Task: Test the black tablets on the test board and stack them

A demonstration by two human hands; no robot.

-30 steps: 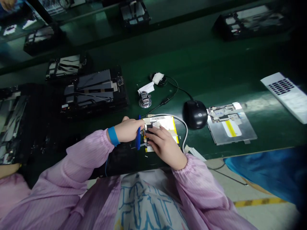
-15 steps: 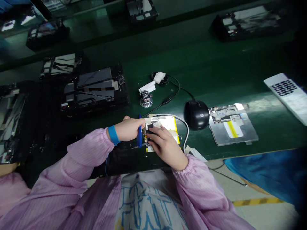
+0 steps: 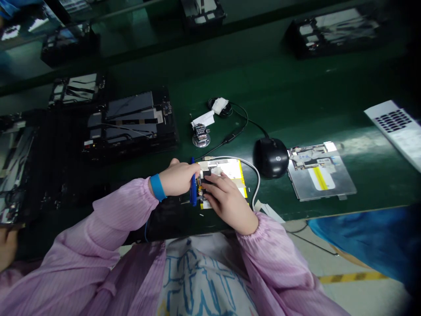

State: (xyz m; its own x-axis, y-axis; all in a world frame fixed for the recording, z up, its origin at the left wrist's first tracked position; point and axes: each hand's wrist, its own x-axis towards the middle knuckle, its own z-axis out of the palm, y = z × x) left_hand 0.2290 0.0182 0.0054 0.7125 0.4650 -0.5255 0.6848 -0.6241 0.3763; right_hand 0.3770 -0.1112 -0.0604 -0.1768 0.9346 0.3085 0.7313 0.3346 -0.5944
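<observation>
My left hand (image 3: 179, 177) is closed on a narrow blue object (image 3: 193, 184), seen nearly edge-on; its kind is not clear. It stands at the left edge of a flat electronic assembly (image 3: 237, 169) with white surfaces, yellow edges and a strip of small circuit parts. My right hand (image 3: 228, 199) lies over this assembly with its fingers spread, the fingertips touching its left part near the blue object. A white cable (image 3: 257, 180) curves around the assembly's right side from a plug at its top edge. A blue band circles my left wrist.
A black mouse (image 3: 276, 160) stands right of the assembly, beside a silver panel (image 3: 329, 175) with circuit parts. Behind are a metal tally counter (image 3: 200, 134) and a coiled black cable (image 3: 225, 109). Stacked dark device parts (image 3: 131, 118) lie left. Another person's hand (image 3: 7, 245) is far left.
My hands stay at the same place on the assembly, the blue object tilting slightly. The view shifts a little. At the far left, the other person's hand has come further into view.
</observation>
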